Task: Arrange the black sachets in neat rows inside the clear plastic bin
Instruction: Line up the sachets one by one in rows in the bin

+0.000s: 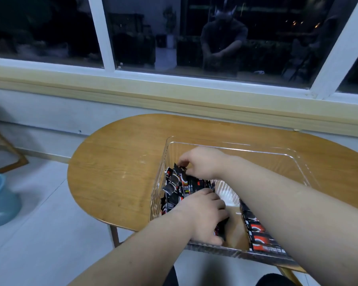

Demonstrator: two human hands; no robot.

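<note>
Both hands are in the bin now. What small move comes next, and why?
Probably straighten the sachet that the right hand pinches, setting it level with its neighbours while the left hand holds the bunch. That bunch at the clear bin's left side leans unevenly; the row on the right lies tidy.

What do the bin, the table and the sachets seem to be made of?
The bin looks like clear, glossy rigid plastic: the table shows through its ribbed walls. The table seems wood or wood-look laminate, smooth, with brown grain lines. The sachets are probably thin glossy film or foil: crumpled edges catch light.
</note>
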